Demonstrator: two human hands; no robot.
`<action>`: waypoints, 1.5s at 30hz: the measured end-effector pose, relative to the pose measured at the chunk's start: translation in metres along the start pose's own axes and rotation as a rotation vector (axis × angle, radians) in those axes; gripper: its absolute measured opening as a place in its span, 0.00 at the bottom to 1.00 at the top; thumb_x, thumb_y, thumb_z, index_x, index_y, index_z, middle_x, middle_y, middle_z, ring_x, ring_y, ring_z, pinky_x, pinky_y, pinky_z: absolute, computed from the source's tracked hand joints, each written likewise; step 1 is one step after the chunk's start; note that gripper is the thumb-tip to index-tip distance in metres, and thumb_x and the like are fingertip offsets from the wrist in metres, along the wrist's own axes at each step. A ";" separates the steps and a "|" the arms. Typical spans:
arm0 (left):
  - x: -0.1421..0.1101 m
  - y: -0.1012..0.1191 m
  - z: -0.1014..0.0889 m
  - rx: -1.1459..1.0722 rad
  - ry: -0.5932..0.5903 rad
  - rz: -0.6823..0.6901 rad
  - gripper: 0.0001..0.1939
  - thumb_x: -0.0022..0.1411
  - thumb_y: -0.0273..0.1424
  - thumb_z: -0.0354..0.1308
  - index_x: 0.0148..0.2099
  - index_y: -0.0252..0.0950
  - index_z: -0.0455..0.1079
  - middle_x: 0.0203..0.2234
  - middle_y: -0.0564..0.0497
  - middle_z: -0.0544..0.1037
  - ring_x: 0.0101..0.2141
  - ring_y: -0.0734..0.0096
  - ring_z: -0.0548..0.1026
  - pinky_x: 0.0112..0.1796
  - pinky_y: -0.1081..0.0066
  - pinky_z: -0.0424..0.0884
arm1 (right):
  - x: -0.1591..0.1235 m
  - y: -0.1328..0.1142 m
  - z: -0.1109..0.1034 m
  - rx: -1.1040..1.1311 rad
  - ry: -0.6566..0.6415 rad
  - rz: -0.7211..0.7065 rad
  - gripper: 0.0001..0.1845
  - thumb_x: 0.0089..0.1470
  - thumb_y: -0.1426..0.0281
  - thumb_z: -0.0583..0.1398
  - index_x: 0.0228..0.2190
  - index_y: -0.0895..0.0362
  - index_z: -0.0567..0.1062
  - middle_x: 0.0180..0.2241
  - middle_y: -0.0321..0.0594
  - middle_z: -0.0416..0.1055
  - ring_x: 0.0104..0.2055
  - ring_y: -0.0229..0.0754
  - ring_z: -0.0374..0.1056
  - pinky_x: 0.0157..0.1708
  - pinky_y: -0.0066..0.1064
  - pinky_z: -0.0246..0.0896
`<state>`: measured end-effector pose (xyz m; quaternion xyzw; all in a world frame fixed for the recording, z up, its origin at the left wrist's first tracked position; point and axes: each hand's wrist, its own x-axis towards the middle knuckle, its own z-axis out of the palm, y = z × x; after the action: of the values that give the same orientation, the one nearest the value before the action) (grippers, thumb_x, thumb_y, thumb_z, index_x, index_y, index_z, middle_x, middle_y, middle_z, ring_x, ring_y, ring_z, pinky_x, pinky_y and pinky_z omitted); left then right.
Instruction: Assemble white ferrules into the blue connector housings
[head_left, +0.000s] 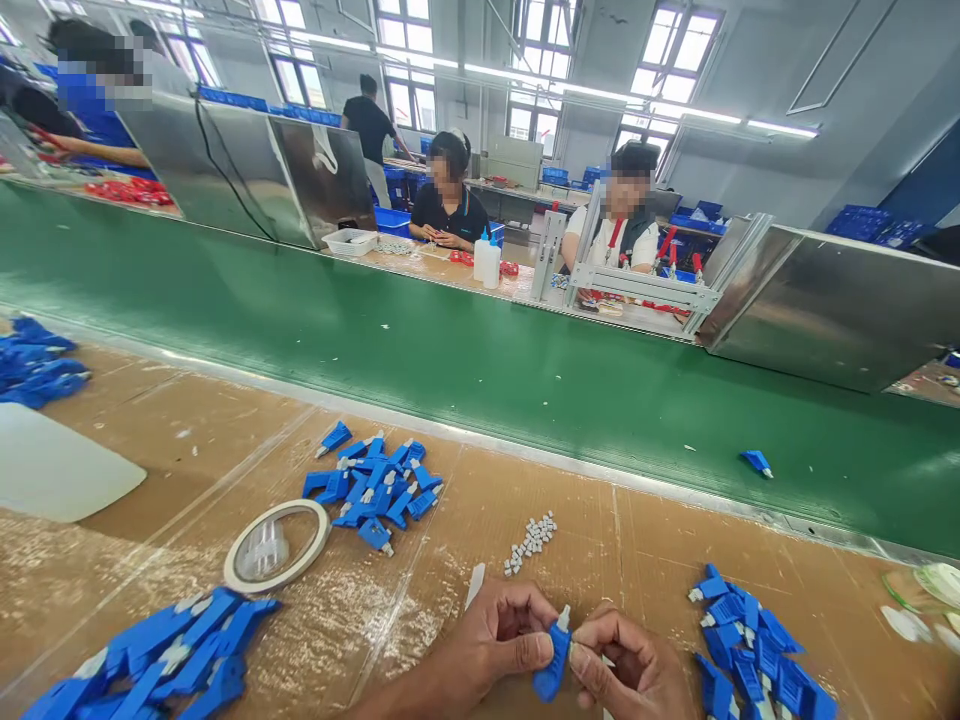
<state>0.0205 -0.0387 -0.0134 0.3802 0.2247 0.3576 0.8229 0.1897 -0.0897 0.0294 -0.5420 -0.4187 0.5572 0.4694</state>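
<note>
Between my two hands, near the front of the table, is a small blue plastic part [553, 665] with a pale tip pointing up and away. My left hand [501, 635] is closed on it, thumb across its side. Touching its right side, my right hand [626, 660] pinches with thumb and finger; whatever lies in that pinch is hidden. Just beyond the hands lies a small heap of grey-white pieces [531, 542]. A white strip [475, 585] shows behind my left hand.
Blue parts form heaps at the middle [375, 485], front left [172, 650] and right [750, 640]. A tape roll [232, 560] lies left. Beyond the table runs a green conveyor belt [450, 340] carrying one blue part [756, 462]. Co-workers sit across it, among metal panels [832, 310].
</note>
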 end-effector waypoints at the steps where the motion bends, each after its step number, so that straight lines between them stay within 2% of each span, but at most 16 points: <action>1: -0.001 0.001 0.001 -0.014 0.006 -0.010 0.21 0.45 0.44 0.73 0.32 0.31 0.75 0.23 0.51 0.74 0.24 0.77 0.68 0.27 0.76 0.62 | 0.001 0.001 -0.001 0.045 -0.006 0.022 0.20 0.42 0.55 0.73 0.20 0.59 0.78 0.20 0.33 0.69 0.21 0.34 0.64 0.21 0.24 0.63; 5: -0.004 0.001 0.009 -0.125 0.013 -0.061 0.22 0.42 0.44 0.74 0.29 0.32 0.74 0.20 0.54 0.71 0.22 0.80 0.65 0.25 0.77 0.60 | 0.005 0.001 -0.002 0.219 -0.039 0.117 0.22 0.31 0.58 0.77 0.19 0.58 0.76 0.19 0.31 0.69 0.20 0.31 0.61 0.15 0.18 0.58; 8: -0.005 0.002 0.014 -0.177 0.002 -0.080 0.21 0.41 0.43 0.74 0.29 0.32 0.73 0.20 0.54 0.70 0.21 0.80 0.64 0.24 0.77 0.58 | 0.005 -0.001 -0.001 0.253 -0.071 0.205 0.23 0.29 0.57 0.78 0.26 0.57 0.80 0.21 0.30 0.69 0.20 0.29 0.60 0.15 0.16 0.56; 11: -0.006 0.004 0.016 -0.181 -0.007 -0.078 0.22 0.41 0.44 0.74 0.28 0.32 0.72 0.20 0.54 0.69 0.21 0.81 0.63 0.23 0.77 0.57 | 0.004 -0.004 0.001 0.243 -0.119 0.247 0.26 0.30 0.55 0.77 0.31 0.56 0.83 0.24 0.33 0.71 0.22 0.29 0.63 0.17 0.15 0.58; 15: -0.007 0.004 0.015 -0.142 0.018 -0.076 0.24 0.41 0.46 0.74 0.28 0.32 0.70 0.18 0.55 0.68 0.20 0.81 0.62 0.23 0.77 0.56 | 0.003 -0.004 0.001 0.234 -0.180 0.212 0.22 0.35 0.55 0.75 0.31 0.56 0.84 0.25 0.35 0.71 0.24 0.31 0.64 0.17 0.15 0.59; 21: -0.009 0.000 0.012 -0.056 0.026 -0.035 0.23 0.46 0.48 0.71 0.29 0.33 0.70 0.19 0.54 0.68 0.21 0.79 0.63 0.24 0.76 0.56 | 0.005 0.016 0.001 0.306 -0.188 0.118 0.19 0.41 0.58 0.74 0.31 0.57 0.83 0.23 0.35 0.70 0.22 0.33 0.64 0.16 0.18 0.61; 24: -0.011 0.000 0.011 0.017 0.028 -0.011 0.24 0.48 0.49 0.69 0.29 0.33 0.69 0.19 0.54 0.68 0.21 0.79 0.63 0.24 0.76 0.56 | 0.005 0.022 0.003 0.335 -0.188 0.125 0.19 0.42 0.58 0.73 0.32 0.58 0.82 0.24 0.38 0.72 0.22 0.34 0.65 0.17 0.19 0.63; 27: -0.011 0.001 0.010 0.067 0.048 -0.005 0.24 0.48 0.50 0.68 0.30 0.33 0.69 0.20 0.54 0.69 0.22 0.78 0.64 0.25 0.76 0.57 | 0.005 0.017 0.006 0.352 -0.157 0.142 0.20 0.40 0.57 0.74 0.31 0.59 0.82 0.26 0.38 0.72 0.24 0.35 0.66 0.18 0.20 0.64; 32: -0.009 0.002 0.009 0.093 0.049 -0.011 0.25 0.47 0.51 0.68 0.29 0.32 0.69 0.19 0.55 0.67 0.21 0.79 0.62 0.24 0.76 0.56 | 0.004 0.009 0.007 0.366 -0.190 0.189 0.19 0.42 0.58 0.74 0.32 0.59 0.81 0.25 0.36 0.70 0.25 0.34 0.66 0.22 0.20 0.66; 36: -0.008 0.001 0.011 -0.054 0.016 -0.048 0.23 0.44 0.47 0.72 0.29 0.32 0.72 0.20 0.54 0.68 0.22 0.80 0.62 0.24 0.77 0.56 | 0.008 0.021 0.001 0.453 -0.266 0.161 0.18 0.40 0.60 0.75 0.31 0.58 0.82 0.23 0.34 0.71 0.22 0.31 0.65 0.17 0.17 0.61; 39: -0.010 0.000 0.014 -0.217 -0.015 -0.112 0.20 0.43 0.42 0.74 0.29 0.31 0.74 0.22 0.53 0.70 0.22 0.81 0.64 0.25 0.78 0.58 | 0.008 0.026 -0.004 0.490 -0.276 0.193 0.21 0.38 0.59 0.75 0.34 0.58 0.83 0.27 0.37 0.73 0.22 0.31 0.67 0.17 0.16 0.61; 45: -0.009 -0.001 0.007 -0.282 -0.126 -0.188 0.16 0.50 0.37 0.71 0.34 0.29 0.77 0.24 0.49 0.75 0.22 0.78 0.71 0.27 0.77 0.66 | 0.000 0.005 -0.002 0.493 -0.232 0.190 0.22 0.38 0.59 0.76 0.36 0.56 0.83 0.31 0.38 0.76 0.27 0.33 0.71 0.23 0.20 0.64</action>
<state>0.0195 -0.0494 -0.0087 0.2601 0.1549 0.2823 0.9103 0.1914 -0.0909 0.0246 -0.3808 -0.2690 0.7420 0.4818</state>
